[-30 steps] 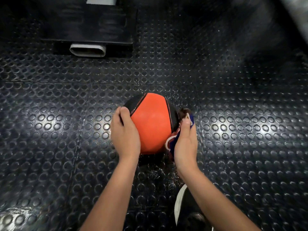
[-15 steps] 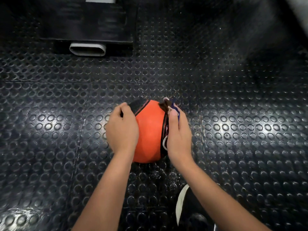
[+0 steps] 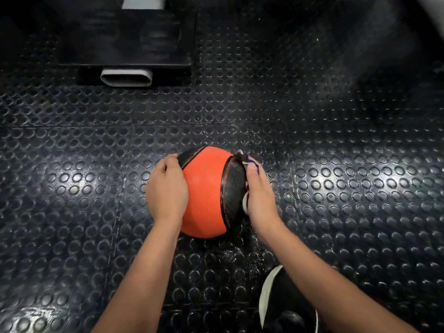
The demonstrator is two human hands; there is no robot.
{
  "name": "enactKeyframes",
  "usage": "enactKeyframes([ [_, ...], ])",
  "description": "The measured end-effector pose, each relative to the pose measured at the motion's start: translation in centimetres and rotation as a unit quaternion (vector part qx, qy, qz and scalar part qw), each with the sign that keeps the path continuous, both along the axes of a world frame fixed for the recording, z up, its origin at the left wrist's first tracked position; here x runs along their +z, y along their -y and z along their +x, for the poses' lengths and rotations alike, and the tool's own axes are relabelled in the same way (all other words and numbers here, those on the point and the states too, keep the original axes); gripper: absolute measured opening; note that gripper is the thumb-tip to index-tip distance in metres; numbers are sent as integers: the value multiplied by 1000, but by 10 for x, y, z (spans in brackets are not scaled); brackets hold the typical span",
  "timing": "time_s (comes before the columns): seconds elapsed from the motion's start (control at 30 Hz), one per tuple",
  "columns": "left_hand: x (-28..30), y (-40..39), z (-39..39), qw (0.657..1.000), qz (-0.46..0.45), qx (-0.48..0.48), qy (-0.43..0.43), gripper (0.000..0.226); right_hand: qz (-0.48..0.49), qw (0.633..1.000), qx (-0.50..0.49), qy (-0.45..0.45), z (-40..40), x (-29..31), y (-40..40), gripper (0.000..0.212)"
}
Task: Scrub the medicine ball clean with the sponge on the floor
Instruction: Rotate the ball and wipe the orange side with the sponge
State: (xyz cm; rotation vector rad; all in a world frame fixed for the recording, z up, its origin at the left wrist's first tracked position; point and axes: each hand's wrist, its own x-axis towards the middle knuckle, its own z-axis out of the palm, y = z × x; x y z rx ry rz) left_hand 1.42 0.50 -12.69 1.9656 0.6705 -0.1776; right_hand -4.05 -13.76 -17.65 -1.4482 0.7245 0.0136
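Medicine ball: it sits on the bumpy black floor, right between the two hands; it is round, orange in the middle with dark rough strips at each side
Left hand: it cups the left side of the ball; the fingers are curled round the dark strip at the far edge, so they hold the ball in place
Right hand: it presses on the right side of the ball; the fingers are curled over the sponge and hold it tight against the dark strip
Sponge: most of it is hidden under the fingers; a bit of purple and white pokes out past the fingertips, and a white bit shows by the palm; it looks soft and squashy
Weight: I think the ball is heavy; it should stay put but could roll
Feel: the orange part looks smooth and may be slippery when wet; the dark strips look rough and easier to grip
Best hold: one hand on a rough strip, across from the scrubbing hand
Wet spots: small drops shine on the floor near the right fingers and by the wrists
Shoe: a dark shoe with a white edge sits near the right arm
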Motion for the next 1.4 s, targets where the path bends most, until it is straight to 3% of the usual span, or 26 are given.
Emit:
enactKeyframes([
  [0.1,-1,-6,3,1000,-12,-3,7,45,-224,957,97,158,-25,23,-26,34],
  [0.17,-3,-10,2,1000,-30,-5,8,48,-300,921,121,219,-34,14,-29,38],
  [0.2,-5,-13,0,999,-36,-5,8,50,-296,920,116,228,-34,3,-26,37],
  [0.27,-6,-12,-3,999,-40,-4,12,52,-173,965,48,192,-25,-12,-17,34],
  [0.33,-4,-11,-3,999,-31,1,12,48,13,997,-23,70,-6,-18,-6,35],
  [0.4,-4,-11,1,999,-30,7,9,39,103,994,-16,-33,10,-15,5,32],
  [0.43,-4,-12,4,999,-30,11,6,38,100,994,-11,-51,12,-10,7,28],
  [0.5,-8,-15,12,1000,-6,-6,-4,37,83,996,-17,11,11,8,-2,26],
  [0.57,-10,-17,16,1000,13,-24,-6,37,-31,992,24,120,-2,23,-16,27],
  [0.63,-12,-17,17,999,17,-31,0,37,-181,961,77,196,-15,22,-24,24],
  [0.67,-12,-16,16,999,15,-32,1,37,-191,956,80,206,-16,19,-21,23],
  [0.8,-10,-12,9,1000,-21,12,-3,37,-61,995,-31,72,7,5,0,19],
  [0.87,-7,-12,8,1000,-10,7,-2,37,-55,998,-17,27,20,9,6,17],
  [1.1,-11,-17,4,999,-29,-9,20,39,-193,963,76,171,-8,35,-2,10],
  [1.27,-6,-8,0,1000,-20,14,12,35,-102,994,1,40,22,17,12,12],
  [1.4,-5,-8,2,1000,-16,-4,16,37,-127,984,59,113,13,37,9,8],
])
